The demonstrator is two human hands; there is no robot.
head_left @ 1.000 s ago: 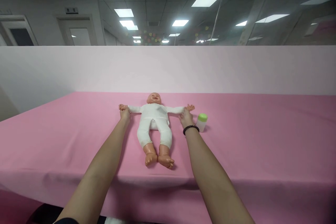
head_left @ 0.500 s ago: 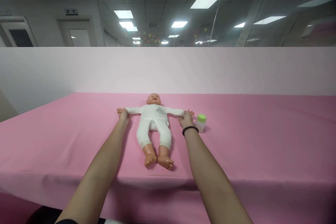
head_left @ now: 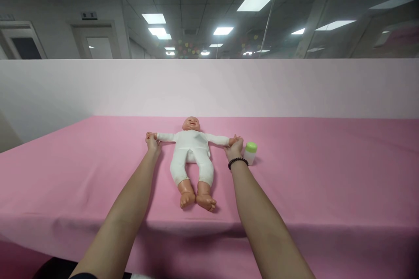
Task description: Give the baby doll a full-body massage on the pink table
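Note:
A baby doll (head_left: 192, 141) in a white suit lies on its back, its arms stretched out sideways and its bare feet toward me. My left hand (head_left: 152, 143) is closed around the doll's hand at the left. At the right, my right hand (head_left: 235, 148), with a dark coiled band on the wrist, holds the doll's other hand between thumb and fingers. Just right of that wrist stands a small bottle (head_left: 250, 155) with a green cap and a whitish body.
Pink cloth (head_left: 321, 174) covers the wide table, and its front edge hangs down toward me. A low white wall (head_left: 209, 87) runs along the back, with glass panels above it.
My right hand has shifted slightly outward, from the doll's wrist onto its hand. My left hand has moved slightly outward on the doll's other hand.

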